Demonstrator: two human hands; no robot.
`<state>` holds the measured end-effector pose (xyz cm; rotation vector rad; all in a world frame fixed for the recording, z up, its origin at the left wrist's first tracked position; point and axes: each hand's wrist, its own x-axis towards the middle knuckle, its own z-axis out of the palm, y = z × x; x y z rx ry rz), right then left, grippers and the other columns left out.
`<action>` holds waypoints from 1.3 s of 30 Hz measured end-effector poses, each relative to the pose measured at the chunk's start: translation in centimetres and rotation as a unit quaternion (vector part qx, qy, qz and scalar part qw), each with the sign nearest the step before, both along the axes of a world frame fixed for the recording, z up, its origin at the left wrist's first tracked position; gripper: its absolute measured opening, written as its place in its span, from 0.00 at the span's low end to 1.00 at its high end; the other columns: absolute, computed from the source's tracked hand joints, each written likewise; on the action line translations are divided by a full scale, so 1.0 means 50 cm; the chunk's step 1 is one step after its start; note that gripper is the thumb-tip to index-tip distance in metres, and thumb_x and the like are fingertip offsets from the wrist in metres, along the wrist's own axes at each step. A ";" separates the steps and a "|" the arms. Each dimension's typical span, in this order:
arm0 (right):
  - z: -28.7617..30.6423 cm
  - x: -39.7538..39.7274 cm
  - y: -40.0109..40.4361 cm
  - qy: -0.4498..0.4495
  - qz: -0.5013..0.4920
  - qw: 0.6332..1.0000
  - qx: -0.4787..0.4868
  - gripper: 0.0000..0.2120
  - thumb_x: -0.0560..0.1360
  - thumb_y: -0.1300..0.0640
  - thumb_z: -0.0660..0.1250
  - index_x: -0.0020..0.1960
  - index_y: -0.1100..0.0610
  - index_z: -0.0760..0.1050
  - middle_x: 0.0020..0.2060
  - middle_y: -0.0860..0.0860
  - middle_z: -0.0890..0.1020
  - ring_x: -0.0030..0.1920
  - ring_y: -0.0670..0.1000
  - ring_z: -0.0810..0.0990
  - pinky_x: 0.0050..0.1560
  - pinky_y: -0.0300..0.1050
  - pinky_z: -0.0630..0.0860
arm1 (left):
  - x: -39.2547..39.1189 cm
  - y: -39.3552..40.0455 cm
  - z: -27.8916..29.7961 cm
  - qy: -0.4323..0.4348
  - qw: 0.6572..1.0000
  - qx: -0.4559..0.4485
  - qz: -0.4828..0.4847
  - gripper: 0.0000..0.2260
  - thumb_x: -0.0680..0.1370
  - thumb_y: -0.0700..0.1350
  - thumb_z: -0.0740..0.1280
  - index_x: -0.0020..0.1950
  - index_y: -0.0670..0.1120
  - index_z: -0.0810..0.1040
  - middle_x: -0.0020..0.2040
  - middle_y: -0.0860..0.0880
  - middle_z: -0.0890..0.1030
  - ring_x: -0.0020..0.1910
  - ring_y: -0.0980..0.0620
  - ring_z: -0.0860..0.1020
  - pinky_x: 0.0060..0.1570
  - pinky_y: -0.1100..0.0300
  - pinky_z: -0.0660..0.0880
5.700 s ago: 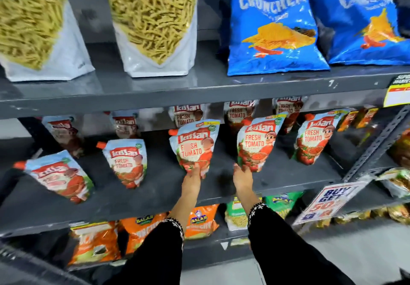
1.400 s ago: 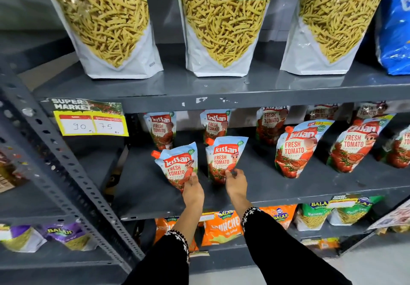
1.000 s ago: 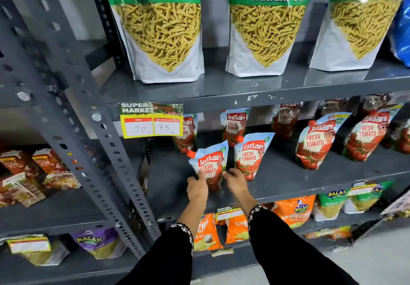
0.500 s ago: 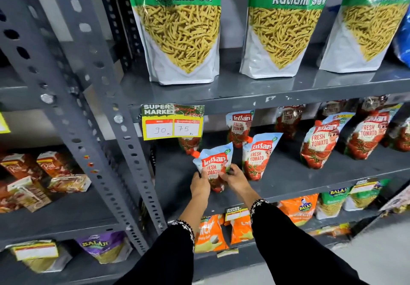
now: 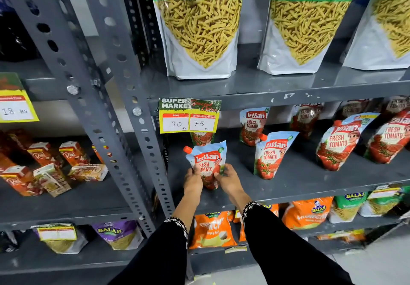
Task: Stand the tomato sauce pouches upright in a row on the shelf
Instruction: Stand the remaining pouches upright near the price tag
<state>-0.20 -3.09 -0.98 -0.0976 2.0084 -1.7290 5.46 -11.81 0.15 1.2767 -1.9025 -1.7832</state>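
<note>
A tomato sauce pouch [image 5: 207,160] with an orange cap stands near the left end of the grey shelf [image 5: 299,187], close to the front edge. My left hand [image 5: 193,179] grips its lower left side and my right hand [image 5: 228,179] grips its lower right side. To its right a second pouch [image 5: 271,153] stands upright, apart from my hands. Two other pouches [image 5: 339,145] stand further right in the front row. Behind them a back row of pouches [image 5: 253,125] stands against the rear of the shelf.
A perforated grey upright [image 5: 142,116] stands just left of the held pouch. A yellow price tag [image 5: 189,118] hangs from the shelf above. Large Ratlami Sev bags [image 5: 199,25] fill the upper shelf. Orange snack bags [image 5: 213,229] lie below. Juice cartons [image 5: 51,167] lie on the left shelf.
My right hand has left the second pouch and joined my left hand on the leftmost pouch. The view has shifted left along the shelf.
</note>
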 end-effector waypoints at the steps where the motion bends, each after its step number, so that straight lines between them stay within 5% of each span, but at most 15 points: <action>1: -0.001 0.000 0.002 0.000 0.001 1.000 0.002 0.15 0.75 0.67 0.63 0.60 0.60 0.69 0.54 0.54 0.77 0.56 0.53 0.77 0.54 0.46 0.76 | 0.000 0.000 -0.001 0.002 1.000 0.003 0.001 0.24 0.81 0.56 0.51 0.71 0.42 0.67 0.70 0.41 0.72 0.67 0.41 0.72 0.65 0.49 0.70; 17: 0.011 -0.010 -0.001 0.047 0.023 0.997 0.059 0.20 0.72 0.66 0.66 0.63 0.60 0.69 0.61 0.58 0.79 0.62 0.57 0.77 0.65 0.56 0.73 | -0.020 -0.012 -0.005 0.017 0.999 0.039 0.007 0.23 0.80 0.57 0.54 0.68 0.43 0.68 0.67 0.40 0.74 0.65 0.41 0.73 0.66 0.44 0.71; 27: 0.018 -0.011 -0.002 0.013 0.044 0.998 0.052 0.22 0.73 0.68 0.64 0.65 0.59 0.66 0.62 0.58 0.78 0.63 0.56 0.76 0.65 0.52 0.74 | -0.008 -0.017 -0.001 0.035 0.997 0.057 -0.034 0.22 0.81 0.55 0.54 0.71 0.46 0.64 0.71 0.43 0.70 0.70 0.43 0.69 0.70 0.45 0.67; 33: 0.043 0.002 0.020 0.020 0.046 0.992 0.116 0.28 0.76 0.64 0.62 0.73 0.62 0.57 0.68 0.60 0.72 0.69 0.58 0.70 0.66 0.49 0.68 | 0.021 0.015 -0.002 0.008 0.999 -0.005 -0.054 0.26 0.81 0.53 0.55 0.76 0.44 0.58 0.75 0.43 0.66 0.72 0.43 0.65 0.71 0.48 0.63; 39: 0.062 0.024 0.077 0.091 0.081 0.977 0.173 0.35 0.76 0.55 0.64 0.76 0.62 0.51 0.75 0.59 0.62 0.75 0.58 0.61 0.71 0.47 0.62 | 0.048 0.077 0.026 0.025 0.993 -0.113 -0.039 0.19 0.81 0.48 0.57 0.68 0.39 0.68 0.66 0.40 0.76 0.65 0.41 0.73 0.62 0.52 0.70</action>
